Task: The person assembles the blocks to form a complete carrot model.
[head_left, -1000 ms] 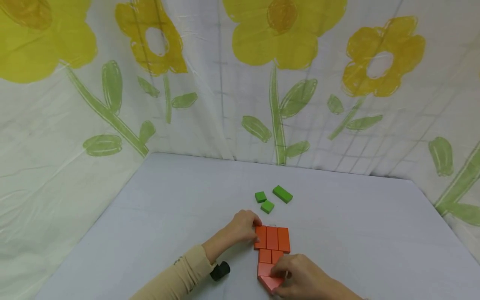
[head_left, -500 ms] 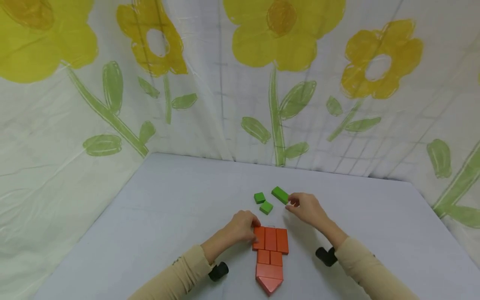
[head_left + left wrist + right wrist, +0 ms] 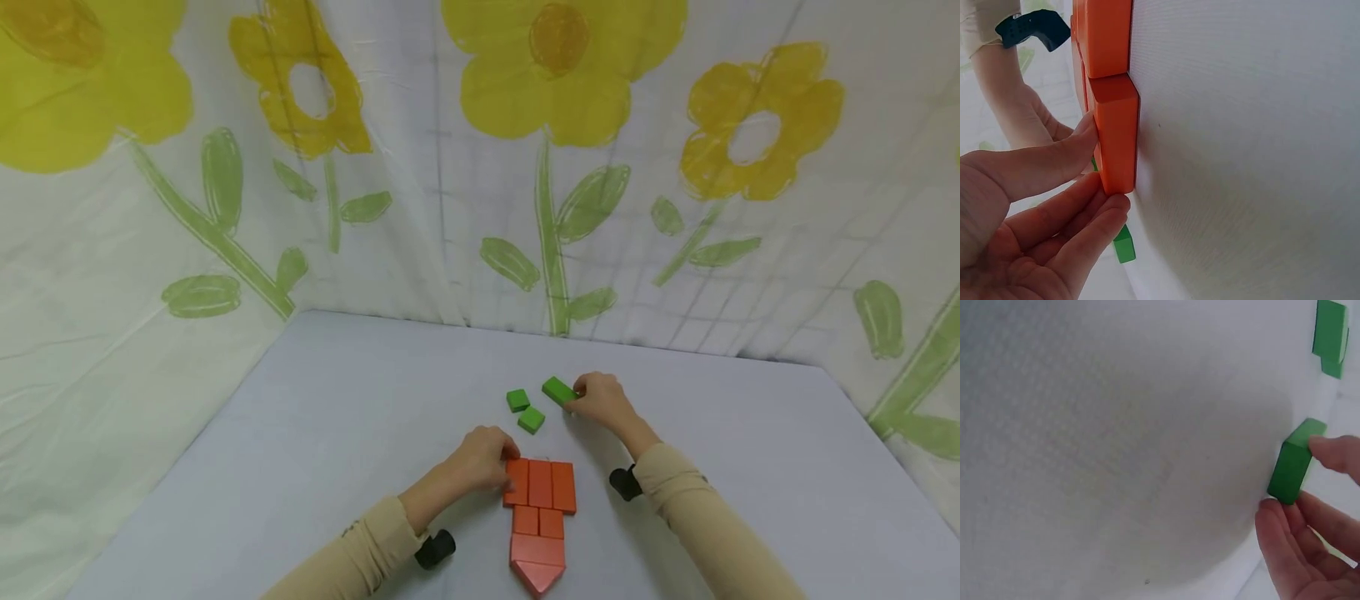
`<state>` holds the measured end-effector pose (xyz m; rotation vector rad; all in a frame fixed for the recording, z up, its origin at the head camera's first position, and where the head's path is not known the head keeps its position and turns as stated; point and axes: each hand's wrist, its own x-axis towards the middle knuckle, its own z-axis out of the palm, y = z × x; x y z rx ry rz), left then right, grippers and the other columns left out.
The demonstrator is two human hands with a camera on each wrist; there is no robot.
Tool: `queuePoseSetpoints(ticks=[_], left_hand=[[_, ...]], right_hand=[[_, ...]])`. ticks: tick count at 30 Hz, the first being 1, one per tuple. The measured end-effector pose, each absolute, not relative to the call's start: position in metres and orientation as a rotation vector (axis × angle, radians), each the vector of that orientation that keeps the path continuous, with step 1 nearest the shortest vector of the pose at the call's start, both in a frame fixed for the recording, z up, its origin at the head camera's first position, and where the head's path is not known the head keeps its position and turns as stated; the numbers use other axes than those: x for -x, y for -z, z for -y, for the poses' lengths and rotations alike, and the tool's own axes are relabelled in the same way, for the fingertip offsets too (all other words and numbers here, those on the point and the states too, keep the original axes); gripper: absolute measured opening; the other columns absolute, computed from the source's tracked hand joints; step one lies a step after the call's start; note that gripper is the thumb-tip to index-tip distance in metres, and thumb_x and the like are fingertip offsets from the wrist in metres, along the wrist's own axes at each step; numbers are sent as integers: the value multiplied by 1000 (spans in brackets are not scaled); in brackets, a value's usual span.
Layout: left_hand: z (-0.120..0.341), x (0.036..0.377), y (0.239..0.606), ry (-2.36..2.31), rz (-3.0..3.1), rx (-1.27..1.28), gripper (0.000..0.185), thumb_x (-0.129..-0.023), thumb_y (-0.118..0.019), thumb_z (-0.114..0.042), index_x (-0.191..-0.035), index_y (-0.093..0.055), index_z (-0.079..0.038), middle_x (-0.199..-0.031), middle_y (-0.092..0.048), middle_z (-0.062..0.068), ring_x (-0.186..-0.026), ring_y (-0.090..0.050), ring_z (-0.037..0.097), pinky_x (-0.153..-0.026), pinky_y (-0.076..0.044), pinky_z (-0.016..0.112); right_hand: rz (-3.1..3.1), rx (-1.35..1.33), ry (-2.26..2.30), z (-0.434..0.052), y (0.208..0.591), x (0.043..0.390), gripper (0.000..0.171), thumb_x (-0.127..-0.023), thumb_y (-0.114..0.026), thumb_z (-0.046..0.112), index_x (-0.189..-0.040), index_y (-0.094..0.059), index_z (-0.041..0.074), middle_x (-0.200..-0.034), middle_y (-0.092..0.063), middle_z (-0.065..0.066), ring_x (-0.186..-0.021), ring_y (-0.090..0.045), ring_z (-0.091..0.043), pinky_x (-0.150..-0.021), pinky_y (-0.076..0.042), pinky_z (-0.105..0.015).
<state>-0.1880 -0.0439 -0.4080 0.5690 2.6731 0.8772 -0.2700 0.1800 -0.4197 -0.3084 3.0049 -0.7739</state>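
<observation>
Having crossed from the orange blocks (image 3: 540,517), my right hand (image 3: 600,400) pinches the long green block (image 3: 558,390) while my left hand (image 3: 483,458) presses the orange row; a loose grip could drop it onto the two small green blocks (image 3: 525,410).

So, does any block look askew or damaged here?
Nothing looks damaged. The orange blocks fit tightly; the left hand touches them. The long green block, pinched by the right hand, lies at an angle.
</observation>
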Motion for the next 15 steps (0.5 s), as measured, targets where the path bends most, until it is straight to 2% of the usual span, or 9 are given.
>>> queuePoseSetpoints(ticks=[7,15], left_hand=[[44,188,409,-893,-2666,-577,33,-70,-85,-5,-101,-72,2,-91,-65,6,-83,-55,16,-75,-50,30],[44,187,407,-891,-2665,-555,34,-70,-85,-5,-100,-72,1,-90,-65,6,-84,-55,17,-76,-50,31]], right_hand=[[-3002,341,871,-189,416,268,34,-76,-77,16,-98,-70,-9,-91,-70,-17,-84,-65,-28,-74,-53,-41],[-2774,661,1041,-204,415,257,31,-77,-79,13,-101,-72,-5,-86,-71,-7,-76,-64,-16,-67,-52,-29]])
